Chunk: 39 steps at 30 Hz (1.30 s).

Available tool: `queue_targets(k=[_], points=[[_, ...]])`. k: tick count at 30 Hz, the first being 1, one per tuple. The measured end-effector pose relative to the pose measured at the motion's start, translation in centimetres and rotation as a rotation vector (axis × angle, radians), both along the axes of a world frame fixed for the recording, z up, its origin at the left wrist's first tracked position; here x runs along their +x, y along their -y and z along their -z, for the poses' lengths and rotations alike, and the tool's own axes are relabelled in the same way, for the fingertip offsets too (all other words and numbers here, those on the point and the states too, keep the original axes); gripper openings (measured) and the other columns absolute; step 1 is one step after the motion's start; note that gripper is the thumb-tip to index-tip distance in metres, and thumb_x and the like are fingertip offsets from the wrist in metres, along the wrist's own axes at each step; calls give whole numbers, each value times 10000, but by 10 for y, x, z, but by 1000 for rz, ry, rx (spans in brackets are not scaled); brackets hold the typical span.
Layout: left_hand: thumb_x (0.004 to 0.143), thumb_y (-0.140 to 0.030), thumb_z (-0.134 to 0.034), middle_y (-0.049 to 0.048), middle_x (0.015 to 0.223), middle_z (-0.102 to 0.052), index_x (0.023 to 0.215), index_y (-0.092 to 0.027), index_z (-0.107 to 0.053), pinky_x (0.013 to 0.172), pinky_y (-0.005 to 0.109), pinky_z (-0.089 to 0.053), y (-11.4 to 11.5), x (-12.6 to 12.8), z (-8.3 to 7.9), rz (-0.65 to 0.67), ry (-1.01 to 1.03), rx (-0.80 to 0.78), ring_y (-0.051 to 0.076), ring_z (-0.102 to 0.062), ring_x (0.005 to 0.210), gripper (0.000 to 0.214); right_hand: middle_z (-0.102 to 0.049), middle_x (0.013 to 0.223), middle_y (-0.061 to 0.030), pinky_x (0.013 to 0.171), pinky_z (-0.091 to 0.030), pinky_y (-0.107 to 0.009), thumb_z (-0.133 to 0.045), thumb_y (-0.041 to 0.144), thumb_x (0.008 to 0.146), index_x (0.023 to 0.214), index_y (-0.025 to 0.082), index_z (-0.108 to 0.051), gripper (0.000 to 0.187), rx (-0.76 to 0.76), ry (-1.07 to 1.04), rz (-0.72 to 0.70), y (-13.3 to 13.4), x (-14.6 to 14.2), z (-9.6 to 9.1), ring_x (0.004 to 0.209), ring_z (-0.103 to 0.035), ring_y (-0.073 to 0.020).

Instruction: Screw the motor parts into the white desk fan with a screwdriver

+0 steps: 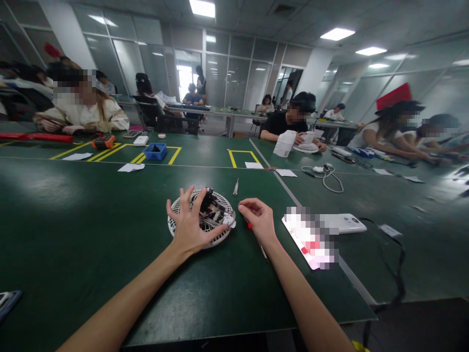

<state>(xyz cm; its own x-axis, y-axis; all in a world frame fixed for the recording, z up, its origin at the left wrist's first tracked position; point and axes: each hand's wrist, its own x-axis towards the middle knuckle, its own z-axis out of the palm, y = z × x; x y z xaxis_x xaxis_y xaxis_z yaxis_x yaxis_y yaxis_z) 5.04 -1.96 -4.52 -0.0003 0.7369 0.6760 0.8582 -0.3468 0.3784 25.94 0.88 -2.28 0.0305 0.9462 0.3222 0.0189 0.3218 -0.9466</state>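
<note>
Parts [216, 212], dark and white, sit exposed on the round white grille [219, 238], which lies on the green worktop [154, 283] before me. I have the left hand [190, 227] over this grille, with its fingers spread wide and clenched on nothing; how firmly they touch, I cannot tell. The right hand [259, 218] is just beside the grille, its fingers curled and tips drawn together; whether they pinch some small thing, I cannot see. A red-ended tool [250, 226] shows under this hand, but held or only lying is not clear to me. A small pointed item [236, 187] lies beyond, apart from the grille. I judge the work is partway: parts are on the grille, yet no cover closes them.
</note>
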Motion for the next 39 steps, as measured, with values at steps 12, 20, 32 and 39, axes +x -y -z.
queue_targets(k=[12,20,32,39], points=[[732,-417,-743,48,1204,-669,981,-349,-752,1099,566,-309,17,0,-4,22,-112,330,365,-555,1299,258,-575,511,51,382,-312,-192,-879,448,672,840,192,-771,324,-230,32,-438,15,-1,-9,411,-456,-74],[740,-224,-804,67,1102,-694,1049,-267,-713,978,478,-402,11,3,-6,219,-117,611,303,-634,1144,324,-597,448,30,344,-317,-181,-865,465,694,905,159,-799,378,-268,94,-490,13,0,-6,353,-507,-91],[746,-180,-805,45,1042,-736,992,-278,-723,971,504,-475,10,4,0,296,-89,578,282,-653,1100,277,-611,445,20,327,-331,-176,-878,430,686,883,150,-814,348,-262,102,-497,15,-3,-6,341,-520,-94],[807,-185,-739,14,949,-749,927,-273,-697,993,494,-471,10,7,-1,324,-35,537,249,-676,1040,155,-644,502,16,330,-327,-180,-861,423,702,920,158,-808,347,-245,118,-499,17,-5,-8,347,-515,-88]])
